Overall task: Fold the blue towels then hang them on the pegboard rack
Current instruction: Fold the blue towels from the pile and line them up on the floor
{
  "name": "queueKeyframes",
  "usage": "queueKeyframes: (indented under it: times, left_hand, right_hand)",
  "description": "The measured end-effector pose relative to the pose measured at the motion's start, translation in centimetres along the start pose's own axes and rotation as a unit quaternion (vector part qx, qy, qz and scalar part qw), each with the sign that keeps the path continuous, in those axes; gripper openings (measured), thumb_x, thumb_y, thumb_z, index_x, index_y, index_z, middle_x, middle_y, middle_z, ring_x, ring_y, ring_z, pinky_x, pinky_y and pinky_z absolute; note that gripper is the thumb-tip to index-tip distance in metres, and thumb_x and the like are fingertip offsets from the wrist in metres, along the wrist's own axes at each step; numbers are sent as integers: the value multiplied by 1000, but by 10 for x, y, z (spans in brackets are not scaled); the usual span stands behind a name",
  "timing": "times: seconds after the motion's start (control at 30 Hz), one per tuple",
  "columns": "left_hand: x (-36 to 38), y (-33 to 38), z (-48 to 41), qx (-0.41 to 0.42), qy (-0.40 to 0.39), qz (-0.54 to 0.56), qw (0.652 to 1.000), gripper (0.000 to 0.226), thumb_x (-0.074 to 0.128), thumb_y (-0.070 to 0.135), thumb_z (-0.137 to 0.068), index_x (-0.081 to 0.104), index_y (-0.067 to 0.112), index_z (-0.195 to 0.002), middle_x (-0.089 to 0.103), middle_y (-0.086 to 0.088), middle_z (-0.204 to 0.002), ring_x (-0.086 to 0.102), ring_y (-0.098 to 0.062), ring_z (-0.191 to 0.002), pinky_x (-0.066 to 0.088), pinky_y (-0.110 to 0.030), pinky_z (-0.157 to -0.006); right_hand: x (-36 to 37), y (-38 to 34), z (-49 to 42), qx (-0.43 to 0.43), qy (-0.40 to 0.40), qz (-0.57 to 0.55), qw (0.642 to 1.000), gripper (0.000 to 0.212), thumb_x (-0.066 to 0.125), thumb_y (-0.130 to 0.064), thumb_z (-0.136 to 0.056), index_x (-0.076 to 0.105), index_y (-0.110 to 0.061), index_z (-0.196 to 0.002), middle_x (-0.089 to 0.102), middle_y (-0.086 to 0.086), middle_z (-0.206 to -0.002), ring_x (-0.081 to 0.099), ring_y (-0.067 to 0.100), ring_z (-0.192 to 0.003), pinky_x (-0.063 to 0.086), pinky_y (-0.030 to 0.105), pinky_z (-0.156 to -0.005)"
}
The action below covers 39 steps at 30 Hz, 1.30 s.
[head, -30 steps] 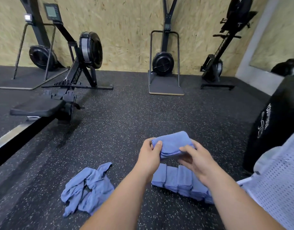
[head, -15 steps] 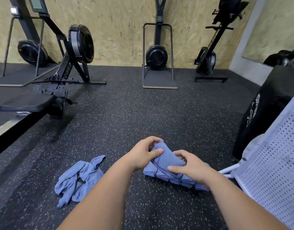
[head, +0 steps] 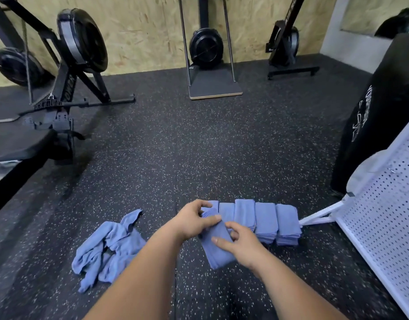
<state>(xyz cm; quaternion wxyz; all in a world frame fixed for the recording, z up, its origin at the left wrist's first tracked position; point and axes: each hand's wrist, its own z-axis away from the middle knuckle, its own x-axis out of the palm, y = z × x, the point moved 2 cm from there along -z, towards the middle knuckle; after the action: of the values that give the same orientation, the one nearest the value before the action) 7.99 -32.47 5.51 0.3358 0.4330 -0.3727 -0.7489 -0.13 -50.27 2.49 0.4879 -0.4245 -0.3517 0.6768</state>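
Both hands meet over one folded towel (head: 218, 252) low on the speckled rubber floor (head: 175, 158). The left hand (head: 194, 221) has its fingers curled and pinches the towel's far end with the thumb. The right hand (head: 241, 245) curls over the towel's right edge, thumb laid across the top. The towel lies slanted, its near end pointing back toward the person and its far end touching the left end of the row of folded towels (head: 266, 220). That row stands edge to edge, and its right end sits just beside the white foot of the pegboard rack (head: 383, 215), which leans at the right border.

A heap of loose towels (head: 109, 248) lies crumpled to the left of the left forearm, apart from the row. Beyond the towels the floor runs open up to the wood-panel wall (head: 141, 31). A rowing machine (head: 72, 65) bounds the left side, a black bag (head: 383, 107) the right, behind the rack.
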Motion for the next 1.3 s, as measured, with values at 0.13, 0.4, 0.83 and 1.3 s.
queueKeyframes:
  times: [0.13, 0.4, 0.83, 1.3]
  left_hand:
    - [-6, -23, -21, -63, -82, 49, 993, 77, 96, 23, -72, 59, 16, -139, 71, -17, -126, 73, -26, -102, 62, -35, -83]
    - [12, -56, -57, -94, -12, 134, 987, 58, 92, 30, -81, 64, 19, -131, 74, -22, -120, 73, -26, -88, 63, -42, -84]
    - [48, -99, -95, -187, -94, 152, 966, 55, 95, 44, -63, 63, 18, -98, 69, -13, -99, 58, -23, -90, 41, -41, -84]
    - [85, -124, -172, -208, 27, 323, 923, 24, 76, 32, -99, 65, 11, -102, 77, -14, -101, 73, -24, -87, 64, -38, -83]
  right_hand:
    - [0, 24, -18, 18, -14, -42, 999, 33, 85, -36, -89, 70, -20, -113, 80, -5, -107, 75, 13, -104, 58, 41, -101]
    - [1, 49, -53, 53, 6, -126, 991, 37, 83, -37, -91, 70, -21, -122, 80, -8, -114, 76, 11, -107, 58, 45, -103]
    - [-52, 61, -134, 19, 114, 37, 993, 86, 100, -24, -67, 59, -35, -142, 61, -3, -127, 61, 11, -114, 45, 24, -94]
    - [-44, 88, -205, 37, 171, -80, 981, 54, 82, -24, -92, 56, -35, -138, 69, -5, -125, 70, 13, -108, 53, 29, -95]
